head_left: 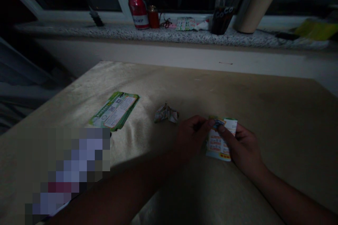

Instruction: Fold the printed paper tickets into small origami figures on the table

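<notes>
Between my two hands is a printed paper leaflet [217, 144], white with orange print and green edges. My left hand [194, 133] pinches its top left part between thumb and fingers. At the right side, my right hand [245, 147] grips the sheet, with its thumb pressed on the front near the top. A small dark blue patch of the paper's upper edge shows between the two thumbs, and it looks folded over. To the left of my left hand lies a folded paper piece [167, 113], apart from it on the table.
A stack of green leaflets [116, 110] lies at the table's left, above a blurred-out object [79, 165]. On the stone windowsill [116, 32] stand a red can [138, 13], an orange lighter [153, 17], a lidded cup [223, 12] and a cardboard tube [256, 5].
</notes>
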A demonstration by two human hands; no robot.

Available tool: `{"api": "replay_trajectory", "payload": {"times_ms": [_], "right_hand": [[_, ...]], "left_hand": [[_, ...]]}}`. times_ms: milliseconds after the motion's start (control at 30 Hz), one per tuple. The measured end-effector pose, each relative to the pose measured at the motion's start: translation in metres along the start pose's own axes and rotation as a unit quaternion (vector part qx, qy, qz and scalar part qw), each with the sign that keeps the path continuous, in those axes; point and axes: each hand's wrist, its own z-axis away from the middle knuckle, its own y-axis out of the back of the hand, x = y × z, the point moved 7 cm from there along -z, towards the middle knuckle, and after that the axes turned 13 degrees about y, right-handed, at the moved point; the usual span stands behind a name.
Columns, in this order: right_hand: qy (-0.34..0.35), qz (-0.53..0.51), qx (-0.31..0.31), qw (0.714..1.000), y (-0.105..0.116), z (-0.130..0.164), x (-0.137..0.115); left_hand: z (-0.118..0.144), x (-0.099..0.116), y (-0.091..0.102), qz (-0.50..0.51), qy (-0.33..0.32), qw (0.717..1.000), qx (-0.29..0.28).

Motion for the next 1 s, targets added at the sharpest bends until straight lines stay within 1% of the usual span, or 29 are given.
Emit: {"api": "replay_trajectory", "payload": {"times_ms": [167,267,467,733,900,1000], "right_hand": [[0.006,0.021,-0.008,1.000,0.0006,-0.0001,-0.0002],[0.005,0.021,-0.002,1.000,0.0017,-0.0002,0.0001],[-0.001,0.014,0.007,1.000,0.0023,-0.0002,0.0011],[-0.006,0.017,-0.002,1.000,0.0025,-0.0001,0.0011],[0.002,0.016,0.008,1.000,0.0035,0.0003,0.0014],[-0.001,0.005,0.009,1.000,0.0033,0.0003,0.0031]], "left_hand": [[0.0001,0.0024,0.0006,0.004,-0.013,1.000,0.001],[-0.0005,0.0021,0.0012,-0.001,-0.021,1.000,0.004],[0.0001,0.0027,-0.0010,0.013,-0.021,1.000,-0.011],[0.0006,0.0029,-0.0004,0.009,-0.005,1.000,-0.008],[-0.0008,0.0001,0.0013,0.009,-0.018,1.000,0.001],[-0.0008,-0.0009,0.0004,0.023,-0.017,1.000,-0.008]]}}
